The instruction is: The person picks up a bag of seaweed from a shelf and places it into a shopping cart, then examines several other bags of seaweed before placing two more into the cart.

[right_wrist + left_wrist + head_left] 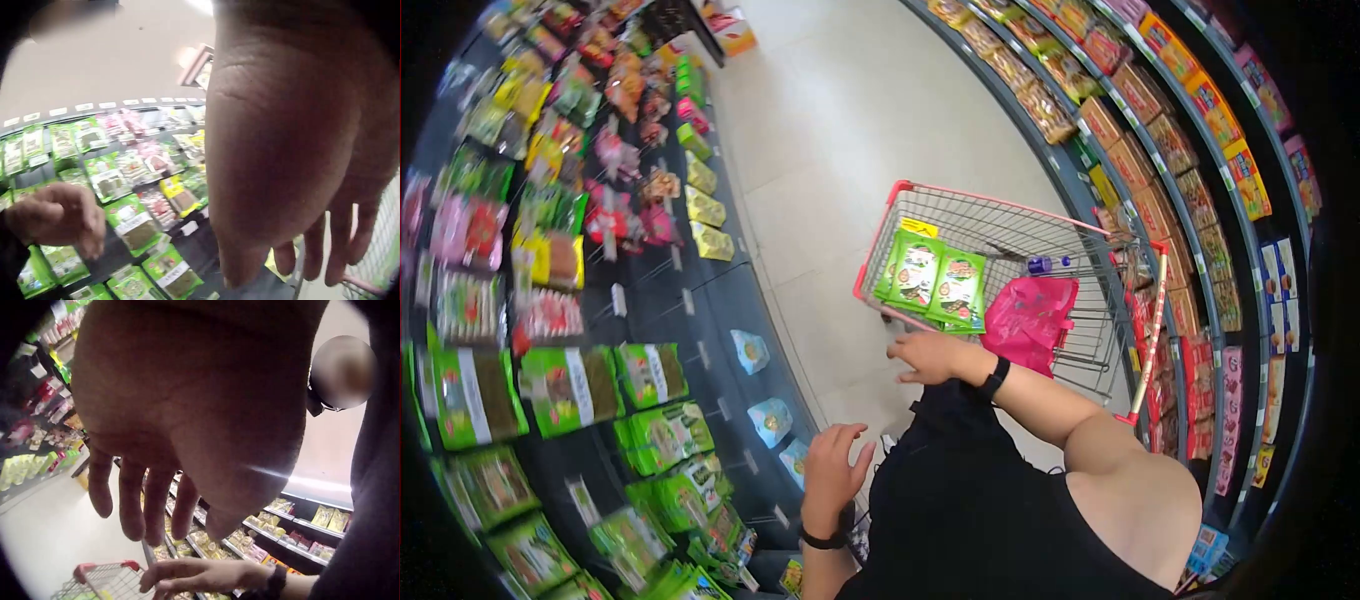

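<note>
The left hand (834,474) hangs in the air beside the left shelves, fingers relaxed, holding nothing. Above the near-left edge of the shopping cart (1000,200), the right hand (932,357) is held with loose fingers and nothing in them. Inside the cart lie green-and-white packets (917,272), a pink bag (1030,318) and a small purple-capped item (1048,264). In the left wrist view the left palm (187,406) fills the middle, fingers extended; the right wrist view shows the right palm (281,144) with fingers hanging apart.
Left shelves carry green packets (570,385) and hanging snack bags (470,230); blue-white packets (770,422) sit on the lower ledge. Right shelves hold boxes and packets (1160,210). Pale tiled floor (820,130) runs between them. A carton (730,32) stands at the far end.
</note>
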Demonstrator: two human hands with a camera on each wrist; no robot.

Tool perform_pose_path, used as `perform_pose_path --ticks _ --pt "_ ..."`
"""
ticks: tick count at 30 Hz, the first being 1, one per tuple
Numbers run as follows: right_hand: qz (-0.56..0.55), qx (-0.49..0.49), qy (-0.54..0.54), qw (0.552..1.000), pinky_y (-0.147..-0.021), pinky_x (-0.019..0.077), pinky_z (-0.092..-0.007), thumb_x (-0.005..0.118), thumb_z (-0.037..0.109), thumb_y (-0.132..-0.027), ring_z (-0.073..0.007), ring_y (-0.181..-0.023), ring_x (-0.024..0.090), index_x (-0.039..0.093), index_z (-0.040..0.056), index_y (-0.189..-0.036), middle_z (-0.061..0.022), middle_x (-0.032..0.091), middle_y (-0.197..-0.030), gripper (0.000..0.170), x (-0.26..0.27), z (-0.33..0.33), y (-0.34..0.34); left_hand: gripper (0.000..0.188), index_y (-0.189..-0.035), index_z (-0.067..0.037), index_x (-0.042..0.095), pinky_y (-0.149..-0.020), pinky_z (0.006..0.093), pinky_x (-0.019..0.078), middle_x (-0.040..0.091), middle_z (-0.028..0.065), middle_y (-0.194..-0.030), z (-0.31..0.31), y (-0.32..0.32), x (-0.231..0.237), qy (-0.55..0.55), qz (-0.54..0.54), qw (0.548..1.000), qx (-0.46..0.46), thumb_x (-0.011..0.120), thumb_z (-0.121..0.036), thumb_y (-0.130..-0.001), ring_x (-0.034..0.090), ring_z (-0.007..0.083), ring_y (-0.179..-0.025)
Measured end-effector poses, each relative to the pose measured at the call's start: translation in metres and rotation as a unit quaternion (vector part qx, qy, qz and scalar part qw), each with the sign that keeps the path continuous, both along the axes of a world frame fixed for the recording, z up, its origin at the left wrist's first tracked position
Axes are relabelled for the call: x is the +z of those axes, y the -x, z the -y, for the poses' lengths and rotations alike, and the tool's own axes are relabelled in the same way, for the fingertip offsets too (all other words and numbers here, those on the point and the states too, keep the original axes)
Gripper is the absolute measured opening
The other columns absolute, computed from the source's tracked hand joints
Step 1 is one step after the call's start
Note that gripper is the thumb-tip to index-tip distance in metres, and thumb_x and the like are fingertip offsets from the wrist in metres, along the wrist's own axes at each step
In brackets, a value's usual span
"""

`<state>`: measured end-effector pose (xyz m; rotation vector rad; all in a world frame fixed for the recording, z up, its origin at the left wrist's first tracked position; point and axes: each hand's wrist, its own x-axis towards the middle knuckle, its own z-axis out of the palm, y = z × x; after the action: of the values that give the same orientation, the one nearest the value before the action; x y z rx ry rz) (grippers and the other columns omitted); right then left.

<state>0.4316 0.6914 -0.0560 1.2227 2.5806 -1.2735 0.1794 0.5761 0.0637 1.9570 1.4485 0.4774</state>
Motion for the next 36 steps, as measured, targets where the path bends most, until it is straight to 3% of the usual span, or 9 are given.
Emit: perform_pose_path --ticks 7,8,11,15,19,23,26,32,36 --pt "-0.219 -0.502 0.282 0.788 -0.061 0.0561 -0.0329 0.055 0.018 -0.097 -0.0176 -0.073 0.070 0.061 0.0022 -0.109 -0.0099 0.070 -0.093 0.021 -0.304 -0.066 -0.173 0.027 -0.109 -0.006 0.066 -0.083 0.0402 0.0491 0.067 0.0112 -0.099 -0.136 -0.108 -0.021 0.099 0.012 0.989 -0.107 0.074 -0.019 -0.086 0.064 0.0316 -0.093" --pt "-0.398 -0.637 0.395 0.529 -0.059 0.0535 -0.0334 0.072 0.012 -0.086 -0.0195 -0.070 0.067 0.065 -0.0034 -0.089 -0.0082 0.067 -0.079 0.017 -0.359 -0.041 -0.203 0.027 -0.109 -0.006 0.066 -0.083 0.0401 0.0490 0.067 0.0110 -0.100 -0.149 -0.118 -0.023 0.102 -0.013 0.986 -0.128 0.073 -0.019 -0.087 0.064 0.0313 -0.094" --pt "0.129 -0.497 0.285 0.809 -0.066 0.0568 -0.0444 0.062 0.028 -0.087 -0.0318 -0.075 0.071 0.069 -0.0080 -0.093 -0.0196 0.072 -0.087 0.037 -0.414 -0.012 -0.266 0.027 -0.110 -0.006 0.066 -0.083 0.0400 0.0491 0.067 0.0104 -0.103 -0.178 -0.137 -0.029 0.165 -0.051 0.977 -0.125 0.073 -0.020 -0.088 0.064 0.0310 -0.097" --pt "0.152 -0.400 0.190 0.884 -0.066 0.0562 -0.0445 0.061 0.023 -0.087 -0.0337 -0.077 0.071 0.069 -0.0073 -0.096 -0.0226 0.072 -0.086 0.032 -0.418 -0.034 -0.261 0.027 -0.110 -0.005 0.066 -0.083 0.0405 0.0497 0.067 0.0108 -0.103 -0.203 -0.158 -0.038 0.228 -0.074 0.967 -0.085 0.072 -0.020 -0.088 0.064 0.0317 -0.096" --pt "-0.072 -0.570 0.470 0.671 -0.074 0.0572 -0.0359 0.078 0.007 -0.080 -0.0240 -0.088 0.071 0.067 -0.0058 -0.103 -0.0167 0.074 -0.096 0.029 -0.415 -0.064 -0.228 0.026 -0.109 -0.004 0.066 -0.083 0.0416 0.0497 0.067 0.0131 -0.102 -0.233 -0.185 -0.044 0.237 -0.102 0.960 -0.106 0.072 -0.018 -0.087 0.064 0.0338 -0.095" --pt "-0.226 -0.609 0.172 0.741 -0.069 0.0596 -0.0336 0.078 0.025 -0.085 -0.0207 -0.093 0.070 0.062 -0.0025 -0.122 -0.0151 0.069 -0.111 0.049 -0.477 -0.029 -0.182 0.027 -0.110 -0.004 0.066 -0.083 0.0414 0.0497 0.067 0.0142 -0.103 -0.255 -0.210 -0.048 0.225 -0.097 0.962 -0.116 0.072 -0.018 -0.088 0.063 0.0350 -0.095" --pt "-0.158 -0.608 0.453 0.633 -0.070 0.0593 -0.0340 0.075 0.027 -0.089 -0.0211 -0.089 0.069 0.060 -0.0009 -0.126 -0.0140 0.070 -0.109 0.048 -0.404 -0.061 -0.167 0.027 -0.110 -0.005 0.066 -0.082 0.0407 0.0498 0.067 0.0121 -0.101 -0.255 -0.217 -0.048 0.225 -0.095 0.962 -0.123 0.072 -0.020 -0.088 0.064 0.0323 -0.095" --pt "-0.190 -0.592 0.469 0.627 -0.062 0.0583 -0.0340 0.070 0.027 -0.094 -0.0192 -0.082 0.067 0.061 -0.0005 -0.126 -0.0129 0.069 -0.102 0.044 -0.397 -0.064 -0.183 0.026 -0.109 -0.005 0.066 -0.082 0.0407 0.0496 0.066 0.0114 -0.100 -0.254 -0.214 -0.053 0.209 -0.095 0.964 -0.134 0.072 -0.021 -0.088 0.064 0.0316 -0.096" --pt "-0.116 -0.500 0.387 0.766 -0.087 0.0558 -0.0405 0.068 0.018 -0.093 -0.0294 -0.100 0.069 0.057 -0.0036 -0.129 -0.0190 0.068 -0.118 0.044 -0.383 -0.080 -0.218 0.026 -0.109 -0.005 0.066 -0.082 0.0413 0.0492 0.066 0.0112 -0.101 -0.252 -0.211 -0.052 0.199 -0.075 0.968 -0.133 0.071 -0.021 -0.089 0.064 0.0314 -0.097"
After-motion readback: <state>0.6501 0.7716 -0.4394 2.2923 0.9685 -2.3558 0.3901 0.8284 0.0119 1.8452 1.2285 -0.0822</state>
